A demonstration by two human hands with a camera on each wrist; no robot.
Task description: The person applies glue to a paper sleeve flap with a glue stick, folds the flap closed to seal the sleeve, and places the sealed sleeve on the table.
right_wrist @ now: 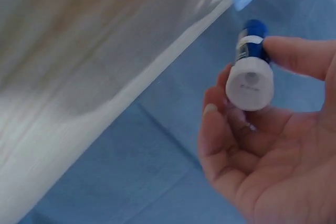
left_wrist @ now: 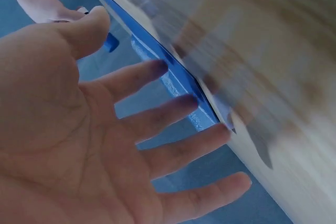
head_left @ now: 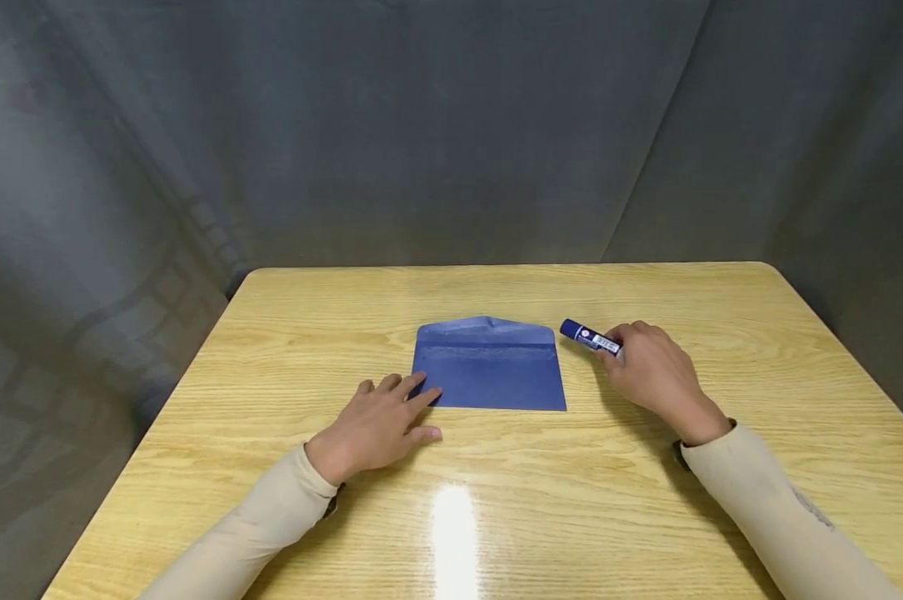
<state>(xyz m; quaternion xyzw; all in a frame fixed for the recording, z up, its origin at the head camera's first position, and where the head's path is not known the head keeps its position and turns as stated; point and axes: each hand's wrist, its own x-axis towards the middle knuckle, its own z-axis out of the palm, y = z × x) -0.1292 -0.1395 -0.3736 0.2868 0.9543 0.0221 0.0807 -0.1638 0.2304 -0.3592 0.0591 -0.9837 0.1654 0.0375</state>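
A blue envelope (head_left: 489, 375) lies on the table with its flap (head_left: 489, 331) folded out toward the back. Pale streaks show along the crease. My left hand (head_left: 376, 423) has its fingers spread, the fingertips (left_wrist: 184, 103) at the envelope's lower left part. To the right of the envelope, my right hand (head_left: 656, 368) grips a glue stick (head_left: 590, 337) between thumb and curled fingers. The stick's blue end points left toward the flap, and its white round base (right_wrist: 251, 85) faces the right wrist camera. It is held above the tabletop.
The wooden table (head_left: 331, 308) has a glossy surface with a bright light reflection near the front. A dark grey curtain (head_left: 436, 133) hangs behind the table and along its sides.
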